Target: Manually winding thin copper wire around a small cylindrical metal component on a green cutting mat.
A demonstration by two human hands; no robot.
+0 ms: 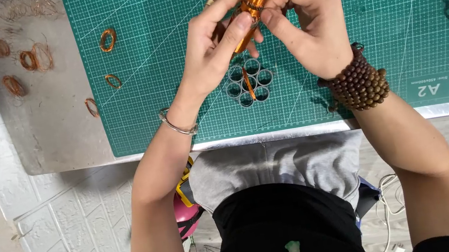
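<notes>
Nearest, the person's lap shows grey and black clothing above a pale wood-look floor, with white cable [388, 211] trailing on the right. Further out, both forearms reach over the table edge: the left wrist wears a thin silver bangle [178, 126], the right a stack of brown wooden bead bracelets [359, 83]. The left hand [213, 50] is closed around a small orange copper-wound cylinder with a metal end [252, 4], held above the mat, thumb pressed along its side. The right hand [310, 27] pinches at its top end with curled fingertips. Just below sits a grey cluster of short rings bound by orange tape [248, 82]. Judging from the two-handed pinch, a slip could let fine wire unwind or drop the cylinder onto that cluster. Beyond lies the green gridded cutting mat [397, 11] on a grey metal table [47, 129], with loose copper wire loops [36, 58] scattered left.
</notes>
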